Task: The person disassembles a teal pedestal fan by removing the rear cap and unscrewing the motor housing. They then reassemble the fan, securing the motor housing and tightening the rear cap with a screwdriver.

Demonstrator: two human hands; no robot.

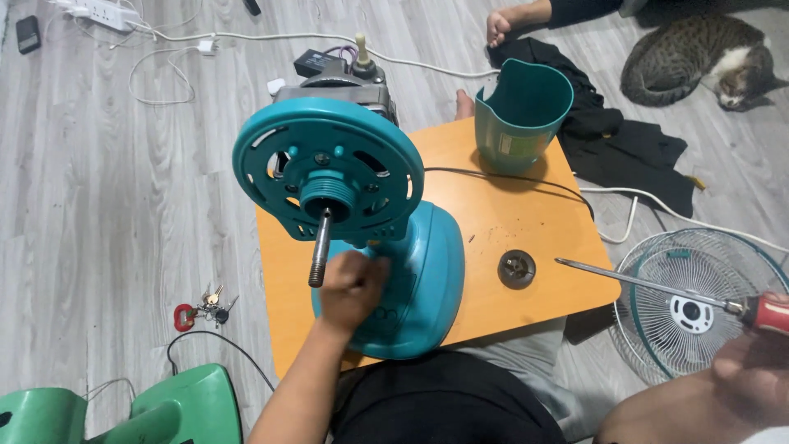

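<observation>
Dark trousers (pixel 444 407) on the seated person's lap are filling the bottom of the view, with the green plastic stool (pixel 177 407) sitting off to the left beside a bunch of keys (pixel 205 311) on the grey floor. Moving right, the left hand (pixel 352 289) is curling into a closed fist against the teal fan body (pixel 411 279), gripping it just under the motor housing; the steel shaft (pixel 320 247) is jutting out right beside the knuckles, almost touching them. That fan body is lying tilted on the orange table (pixel 509 222), its round teal guard mount (pixel 329 168) facing the camera with slots, small screws and a threaded collar around the shaft, and the bare metal motor (pixel 337 82) is showing behind it. Further right, a small round dark nut (pixel 517 268) is lying on the table, well apart from the fist, and a teal cover shell (pixel 522 111) is standing at the far edge. At the far right, the right hand (pixel 752 370) is closing around the red handle of a long screwdriver (pixel 649 285), its tip hovering near the nut, above a wire fan grille (pixel 699 304) on the floor.
</observation>
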